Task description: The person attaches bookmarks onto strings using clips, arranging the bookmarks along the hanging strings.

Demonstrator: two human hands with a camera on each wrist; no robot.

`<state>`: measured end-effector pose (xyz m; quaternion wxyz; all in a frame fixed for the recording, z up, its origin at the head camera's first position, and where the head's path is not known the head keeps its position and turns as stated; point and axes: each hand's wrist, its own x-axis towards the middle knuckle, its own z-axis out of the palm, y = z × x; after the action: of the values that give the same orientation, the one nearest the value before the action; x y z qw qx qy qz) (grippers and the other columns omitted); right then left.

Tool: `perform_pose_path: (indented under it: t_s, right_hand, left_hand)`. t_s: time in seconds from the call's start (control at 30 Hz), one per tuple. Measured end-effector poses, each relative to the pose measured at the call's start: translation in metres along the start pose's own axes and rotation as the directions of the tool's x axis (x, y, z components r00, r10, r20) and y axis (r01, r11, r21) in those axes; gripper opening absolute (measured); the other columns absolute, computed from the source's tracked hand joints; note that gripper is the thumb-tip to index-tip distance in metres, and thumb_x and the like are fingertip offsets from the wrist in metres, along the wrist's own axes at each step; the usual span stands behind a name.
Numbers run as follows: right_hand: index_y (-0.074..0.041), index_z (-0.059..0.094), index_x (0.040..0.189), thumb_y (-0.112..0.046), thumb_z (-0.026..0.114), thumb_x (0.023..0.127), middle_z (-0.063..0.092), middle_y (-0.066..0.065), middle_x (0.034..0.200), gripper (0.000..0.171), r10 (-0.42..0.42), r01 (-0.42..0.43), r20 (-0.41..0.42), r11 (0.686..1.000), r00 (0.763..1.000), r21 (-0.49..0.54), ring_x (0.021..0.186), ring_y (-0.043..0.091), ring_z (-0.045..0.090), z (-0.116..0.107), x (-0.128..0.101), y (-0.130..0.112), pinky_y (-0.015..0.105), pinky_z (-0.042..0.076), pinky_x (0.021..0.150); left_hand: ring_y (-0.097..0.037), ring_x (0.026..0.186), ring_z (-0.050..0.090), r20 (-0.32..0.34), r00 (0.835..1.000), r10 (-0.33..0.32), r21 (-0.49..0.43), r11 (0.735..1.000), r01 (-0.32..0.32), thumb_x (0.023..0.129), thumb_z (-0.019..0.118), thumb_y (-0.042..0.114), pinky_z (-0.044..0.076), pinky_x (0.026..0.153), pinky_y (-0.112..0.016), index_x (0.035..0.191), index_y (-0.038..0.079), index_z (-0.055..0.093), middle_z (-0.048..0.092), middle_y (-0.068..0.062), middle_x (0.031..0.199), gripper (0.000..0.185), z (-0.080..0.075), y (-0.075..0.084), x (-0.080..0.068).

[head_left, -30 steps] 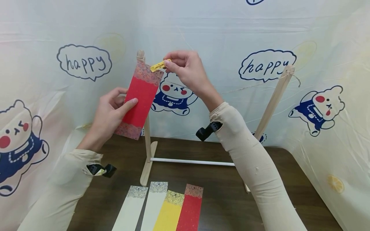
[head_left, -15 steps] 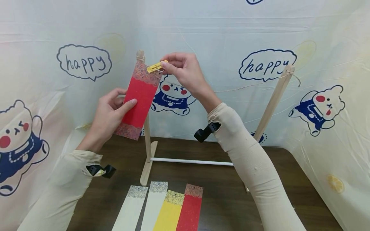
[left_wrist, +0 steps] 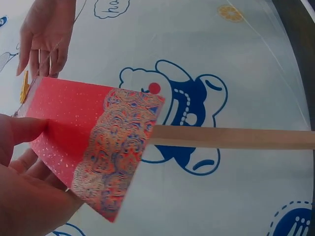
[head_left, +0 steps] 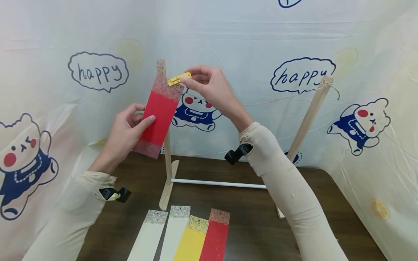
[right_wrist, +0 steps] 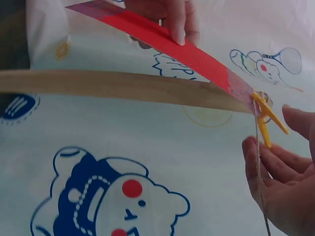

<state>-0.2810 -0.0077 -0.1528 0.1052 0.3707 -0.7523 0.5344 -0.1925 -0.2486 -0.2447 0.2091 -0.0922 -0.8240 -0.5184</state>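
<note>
A red paper strip (head_left: 160, 116) with patterned ends hangs tilted at the left post. My left hand (head_left: 125, 128) pinches its lower part between thumb and fingers. At its top end, a yellow clothespin (head_left: 179, 78) clips the strip and the string (right_wrist: 261, 182). In the right wrist view, the clothespin's handles are spread apart. My right hand (head_left: 210, 87) is at those handles, its thumb and fingers parted around them and no longer squeezing. The left wrist view shows the right hand (left_wrist: 47, 37) beyond the strip, fingers extended.
A wooden left post (head_left: 168, 156) and a right post (head_left: 308, 119) are joined by a white rod (head_left: 218, 183) low down. The string runs to the right post's top. Two white strips (head_left: 176, 228), a yellow strip (head_left: 192, 239) and another red strip (head_left: 215, 235) lie on the dark table (head_left: 251, 232).
The right thumb and fingers have eased off the clothespin, whose end now shows. The clothespin stays at the strip's top. The left hand keeps its hold; the view has shifted slightly.
</note>
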Motion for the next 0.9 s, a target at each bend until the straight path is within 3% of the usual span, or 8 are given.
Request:
perform_pose_path:
  t_s: [0.17, 0.33, 0.47, 0.67, 0.77, 0.9]
  right_hand:
    - [-0.008, 0.06, 0.131, -0.029, 0.067, 0.096, 0.07, 0.003, 0.114, 0.04, -0.116, 0.096, -0.084, 0.974, 0.99, -0.207, 0.101, 0.009, 0.065, -0.005, -0.019, 0.001, 0.023, 0.051, 0.091]
    - [-0.004, 0.066, 0.116, -0.02, 0.065, 0.097, 0.07, 0.004, 0.106, 0.025, -0.31, 0.242, -0.158, 0.908, 0.938, -0.343, 0.094, 0.009, 0.062, -0.012, -0.041, -0.001, 0.023, 0.05, 0.088]
    - [-0.002, 0.069, 0.105, -0.017, 0.064, 0.098, 0.07, 0.006, 0.098, 0.017, -0.42, 0.322, -0.182, 0.856, 0.889, -0.403, 0.088, 0.011, 0.061, -0.019, -0.057, -0.003, 0.026, 0.051, 0.083]
    - [0.0, 0.07, 0.099, -0.013, 0.063, 0.098, 0.07, 0.008, 0.091, 0.014, -0.516, 0.386, -0.203, 0.802, 0.832, -0.456, 0.083, 0.015, 0.06, -0.029, -0.079, 0.003, 0.029, 0.051, 0.079]
    - [0.0, 0.069, 0.097, -0.011, 0.062, 0.097, 0.069, 0.009, 0.088, 0.013, -0.535, 0.399, -0.196, 0.785, 0.822, -0.474, 0.081, 0.016, 0.059, -0.034, -0.093, 0.007, 0.03, 0.051, 0.077]
    - [0.0, 0.069, 0.095, -0.01, 0.063, 0.097, 0.069, 0.009, 0.088, 0.012, -0.536, 0.395, -0.181, 0.775, 0.825, -0.493, 0.08, 0.016, 0.059, -0.041, -0.115, 0.012, 0.032, 0.052, 0.076]
  left_hand:
    - [-0.017, 0.112, 0.058, -0.017, 1.0, 0.006, 0.013, 1.0, -0.006, 0.097, 0.064, 0.031, 0.051, 0.092, -0.033, 0.135, 0.015, 0.047, 0.058, -0.004, 0.134, 0.045, 0.003, -0.003, -0.002]
    - [-0.016, 0.121, 0.049, -0.066, 0.998, -0.004, 0.015, 1.0, 0.005, 0.1, 0.059, 0.031, 0.042, 0.099, -0.041, 0.137, 0.014, 0.044, 0.051, -0.005, 0.137, 0.043, 0.001, -0.008, -0.009]
    - [-0.017, 0.121, 0.048, -0.108, 0.994, -0.025, 0.02, 0.999, 0.027, 0.102, 0.056, 0.031, 0.042, 0.096, -0.037, 0.137, 0.01, 0.043, 0.05, -0.007, 0.137, 0.043, -0.001, -0.017, -0.016]
    - [-0.016, 0.118, 0.048, -0.161, 0.985, -0.06, 0.069, 0.995, 0.072, 0.102, 0.056, 0.03, 0.042, 0.093, -0.03, 0.134, 0.008, 0.044, 0.049, -0.009, 0.136, 0.041, -0.001, -0.031, -0.033]
    - [-0.011, 0.11, 0.051, -0.167, 0.986, -0.027, 0.126, 0.991, 0.049, 0.101, 0.058, 0.029, 0.043, 0.087, -0.02, 0.13, 0.005, 0.047, 0.053, -0.009, 0.131, 0.04, 0.002, -0.034, -0.046]
    - [-0.007, 0.096, 0.056, -0.148, 0.988, 0.041, 0.197, 0.98, -0.011, 0.1, 0.061, 0.024, 0.045, 0.072, -0.013, 0.126, 0.003, 0.051, 0.058, -0.009, 0.121, 0.034, 0.008, -0.033, -0.063]
